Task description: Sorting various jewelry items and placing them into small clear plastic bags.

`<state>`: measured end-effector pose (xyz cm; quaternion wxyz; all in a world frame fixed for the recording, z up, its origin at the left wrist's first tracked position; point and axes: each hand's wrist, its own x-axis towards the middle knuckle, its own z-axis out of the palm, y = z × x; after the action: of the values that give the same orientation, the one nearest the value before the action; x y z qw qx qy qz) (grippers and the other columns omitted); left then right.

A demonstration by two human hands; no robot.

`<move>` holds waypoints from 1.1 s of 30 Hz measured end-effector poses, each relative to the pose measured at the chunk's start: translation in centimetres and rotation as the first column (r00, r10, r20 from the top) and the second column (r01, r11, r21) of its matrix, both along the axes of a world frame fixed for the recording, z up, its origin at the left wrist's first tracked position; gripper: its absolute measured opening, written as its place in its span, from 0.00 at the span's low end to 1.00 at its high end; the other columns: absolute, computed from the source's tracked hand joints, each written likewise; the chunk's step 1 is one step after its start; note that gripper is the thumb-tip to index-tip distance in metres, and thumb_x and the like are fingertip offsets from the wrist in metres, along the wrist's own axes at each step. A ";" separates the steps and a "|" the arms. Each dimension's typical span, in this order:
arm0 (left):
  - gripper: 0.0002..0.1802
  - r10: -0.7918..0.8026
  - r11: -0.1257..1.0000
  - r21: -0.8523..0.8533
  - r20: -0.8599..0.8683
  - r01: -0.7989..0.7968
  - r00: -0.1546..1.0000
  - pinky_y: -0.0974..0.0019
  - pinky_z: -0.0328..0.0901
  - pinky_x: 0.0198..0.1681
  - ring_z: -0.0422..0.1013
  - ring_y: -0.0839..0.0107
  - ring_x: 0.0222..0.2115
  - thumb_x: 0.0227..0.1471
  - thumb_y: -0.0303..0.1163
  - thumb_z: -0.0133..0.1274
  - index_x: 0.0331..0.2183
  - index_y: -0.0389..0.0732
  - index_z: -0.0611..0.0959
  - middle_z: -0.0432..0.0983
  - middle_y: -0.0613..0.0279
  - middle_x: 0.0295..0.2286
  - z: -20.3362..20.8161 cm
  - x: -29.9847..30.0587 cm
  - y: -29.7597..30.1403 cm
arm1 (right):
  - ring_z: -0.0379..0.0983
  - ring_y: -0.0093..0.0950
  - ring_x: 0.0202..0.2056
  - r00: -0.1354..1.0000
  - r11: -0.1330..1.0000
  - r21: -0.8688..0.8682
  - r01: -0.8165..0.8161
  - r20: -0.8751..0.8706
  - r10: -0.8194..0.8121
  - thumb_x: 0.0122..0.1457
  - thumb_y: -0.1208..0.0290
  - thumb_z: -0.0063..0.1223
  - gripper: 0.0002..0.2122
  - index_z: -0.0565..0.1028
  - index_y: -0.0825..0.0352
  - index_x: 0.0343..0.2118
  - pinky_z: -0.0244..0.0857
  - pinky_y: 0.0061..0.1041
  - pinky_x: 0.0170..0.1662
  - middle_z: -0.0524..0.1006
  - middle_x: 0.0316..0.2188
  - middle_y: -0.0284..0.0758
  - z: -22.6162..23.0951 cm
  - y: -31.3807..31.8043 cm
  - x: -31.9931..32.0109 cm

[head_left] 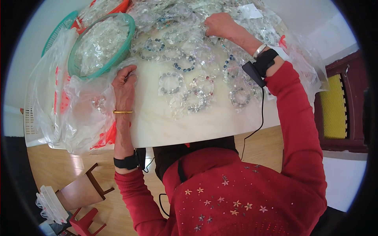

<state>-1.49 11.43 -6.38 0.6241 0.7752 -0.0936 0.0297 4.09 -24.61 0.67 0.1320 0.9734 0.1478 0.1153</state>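
My left hand [125, 80] is at the left of the table with its fingers curled around the edge of a large clear plastic bag [84, 114]. A small bagged bracelet [100, 103] shows through that bag. Farther off, my right hand [221, 26] reaches into a heap of bagged bracelets [165, 19]. Its fingers are bent together and point down; what lies under the fingertips is hidden. Between my hands, several beaded bracelets in clear sleeves are spread out, among them a dark blue one [185, 63], a grey one [171, 83] and one with red beads [202, 85].
A green basket [132, 33] full of clear packets stands at the far left, with another green basket [59, 33] behind it. The white table [157, 126] ends near my waist. A black cable [260, 122] hangs from my right wrist. Chairs [80, 190] stand on the floor at lower left.
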 end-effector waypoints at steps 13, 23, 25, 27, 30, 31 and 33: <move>0.16 -0.025 1.000 0.009 0.045 0.024 0.999 0.75 0.61 0.43 0.68 0.75 0.38 0.45 0.21 0.47 0.40 0.34 0.78 0.73 0.62 0.37 -0.2 0.1 0.0 | 0.73 0.41 0.28 0.998 0.992 0.113 -0.055 -0.036 0.059 0.42 0.65 0.52 0.08 0.75 0.65 0.21 0.66 0.37 0.29 0.76 0.21 0.41 -0.2 -2.4 -2.7; 0.15 -0.023 0.999 0.038 0.063 0.020 0.998 0.74 0.61 0.43 0.68 0.74 0.37 0.45 0.21 0.47 0.39 0.34 0.78 0.73 0.62 0.36 -0.3 0.3 0.0 | 0.73 0.41 0.26 0.933 0.991 0.007 -0.131 0.338 0.121 0.43 0.69 0.52 0.08 0.72 0.68 0.17 0.67 0.37 0.29 0.73 0.18 0.41 -3.5 0.3 0.9; 0.15 -0.021 0.999 0.047 0.077 0.018 0.997 0.75 0.61 0.43 0.68 0.74 0.37 0.45 0.21 0.47 0.39 0.34 0.78 0.73 0.62 0.36 -0.4 0.4 0.1 | 0.73 0.39 0.26 0.945 0.985 -0.039 -0.167 0.277 0.171 0.42 0.69 0.52 0.07 0.72 0.68 0.16 0.67 0.36 0.28 0.73 0.18 0.39 -3.0 0.1 1.8; 0.15 -0.028 0.997 0.078 0.075 0.022 0.997 0.75 0.61 0.42 0.68 0.75 0.36 0.45 0.21 0.47 0.39 0.34 0.78 0.73 0.63 0.36 -0.5 0.5 0.3 | 0.73 0.37 0.25 0.947 0.978 -0.068 -0.197 0.244 0.207 0.42 0.70 0.52 0.07 0.72 0.68 0.16 0.68 0.35 0.27 0.73 0.18 0.39 -2.2 -0.1 2.0; 0.14 -0.033 0.998 0.054 0.086 0.028 0.996 0.73 0.61 0.42 0.68 0.72 0.37 0.46 0.21 0.46 0.38 0.35 0.78 0.73 0.60 0.36 -0.7 0.6 0.3 | 0.74 0.36 0.24 0.976 0.979 0.176 -0.103 0.207 0.065 0.42 0.72 0.49 0.05 0.74 0.68 0.17 0.68 0.31 0.27 0.75 0.19 0.38 0.2 -0.5 1.3; 0.13 -0.041 0.998 0.059 0.071 0.037 0.997 0.73 0.61 0.42 0.68 0.70 0.37 0.46 0.21 0.46 0.37 0.35 0.78 0.72 0.59 0.35 -0.8 0.6 0.3 | 0.74 0.36 0.24 0.974 0.974 0.187 -0.129 0.211 0.089 0.42 0.72 0.49 0.05 0.74 0.68 0.17 0.68 0.31 0.27 0.75 0.19 0.38 0.9 -0.4 1.0; 0.13 -0.038 0.998 0.050 0.092 0.034 0.995 0.73 0.61 0.42 0.68 0.70 0.37 0.46 0.21 0.46 0.37 0.35 0.78 0.72 0.59 0.35 -0.9 0.6 0.2 | 0.73 0.37 0.24 1.000 0.726 0.688 -0.018 0.029 -0.003 0.42 0.73 0.46 0.07 0.76 0.67 0.20 0.68 0.30 0.29 0.76 0.20 0.38 2.6 -0.5 0.2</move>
<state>-0.90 11.62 -7.25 0.6006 0.7859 -0.1373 0.0522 4.31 -25.13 3.31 -0.2363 0.9507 0.0968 0.1759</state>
